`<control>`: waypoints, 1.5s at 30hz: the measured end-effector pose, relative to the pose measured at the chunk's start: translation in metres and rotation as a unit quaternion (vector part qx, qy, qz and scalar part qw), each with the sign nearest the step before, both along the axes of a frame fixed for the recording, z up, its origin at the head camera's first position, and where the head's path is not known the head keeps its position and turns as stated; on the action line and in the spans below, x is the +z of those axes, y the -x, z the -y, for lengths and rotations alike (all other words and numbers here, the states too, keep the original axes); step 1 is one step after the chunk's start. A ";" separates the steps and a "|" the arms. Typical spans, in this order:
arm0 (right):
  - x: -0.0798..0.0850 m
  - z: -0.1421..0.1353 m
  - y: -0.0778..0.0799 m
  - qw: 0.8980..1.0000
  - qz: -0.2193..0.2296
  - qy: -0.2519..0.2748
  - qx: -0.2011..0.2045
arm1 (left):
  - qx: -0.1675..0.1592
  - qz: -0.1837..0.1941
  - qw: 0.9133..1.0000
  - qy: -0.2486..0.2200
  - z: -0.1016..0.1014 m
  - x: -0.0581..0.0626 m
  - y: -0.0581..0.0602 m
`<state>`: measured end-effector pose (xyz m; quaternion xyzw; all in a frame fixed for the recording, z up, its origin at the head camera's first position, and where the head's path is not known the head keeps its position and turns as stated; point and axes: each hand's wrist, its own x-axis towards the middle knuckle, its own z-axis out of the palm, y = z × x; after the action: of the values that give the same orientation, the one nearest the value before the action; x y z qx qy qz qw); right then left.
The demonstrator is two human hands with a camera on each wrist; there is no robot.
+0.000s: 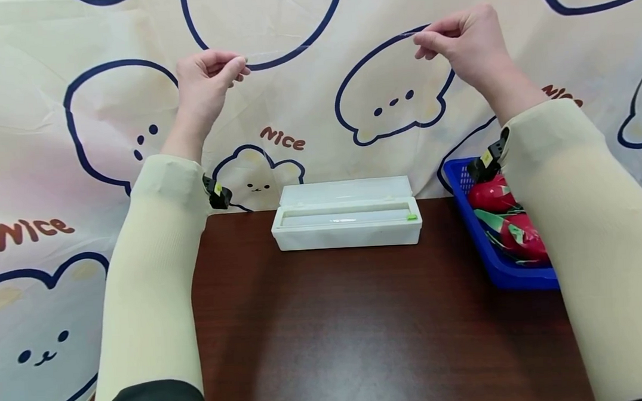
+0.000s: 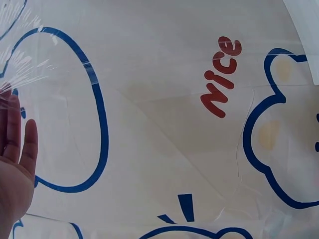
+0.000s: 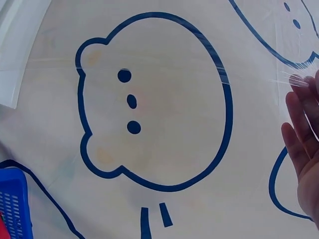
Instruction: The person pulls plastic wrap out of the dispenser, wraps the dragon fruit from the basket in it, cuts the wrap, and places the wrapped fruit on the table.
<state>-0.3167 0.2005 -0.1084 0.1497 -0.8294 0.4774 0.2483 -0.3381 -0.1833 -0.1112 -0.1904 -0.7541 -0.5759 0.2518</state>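
Both hands are raised in front of the patterned cloth, well apart. My left hand (image 1: 208,80) pinches one end of a sheet of clear cling film, and my right hand (image 1: 470,47) pinches the other end. Creases fan out in the cling film (image 2: 20,74) at the left fingers in the left wrist view. Similar creases spread from the right fingertips in the right wrist view. Being see-through, the film's full outline cannot be made out. Below and between the hands stands a white cling film box (image 1: 349,236), its lid raised, with a small green slider (image 1: 412,217) at the right.
At the right of the brown table (image 1: 348,319) stands a blue basket (image 1: 479,241) holding red dragon fruits (image 1: 527,239) with green tips, partly hidden by the right sleeve. A cream cloth (image 1: 317,105) with blue cartoon outlines hangs behind the table and along its left.
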 end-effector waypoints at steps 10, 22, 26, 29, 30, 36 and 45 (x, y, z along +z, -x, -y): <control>0.002 -0.002 -0.006 0.996 0.011 0.064 0.065 | -0.012 -0.002 1.000 -0.010 0.004 -0.003 -0.009; -0.005 -0.007 -0.016 0.986 -0.002 0.100 0.134 | -0.022 -0.010 0.999 0.029 0.004 -0.011 -0.016; -0.013 -0.009 -0.021 0.985 -0.007 0.103 0.140 | -0.046 -0.018 0.999 0.009 0.004 -0.023 -0.019; -0.021 -0.009 -0.024 0.981 -0.014 0.107 0.158 | -0.060 -0.023 0.998 -0.005 0.006 -0.036 -0.025; -0.024 -0.009 -0.025 0.981 -0.016 0.107 0.162 | -0.061 -0.026 0.998 -0.008 0.006 -0.040 -0.027; -0.035 -0.008 -0.038 0.972 -0.025 0.127 0.198 | -0.094 -0.049 0.993 -0.053 0.009 -0.055 -0.045; -0.039 0.000 -0.060 0.971 -0.037 0.077 0.224 | -0.127 -0.109 0.983 -0.069 0.010 -0.057 -0.065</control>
<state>-0.2572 0.2007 -0.1469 0.3293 -0.7257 0.5778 0.1765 -0.2730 -0.1933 -0.1685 -0.3288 -0.6501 -0.6295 0.2701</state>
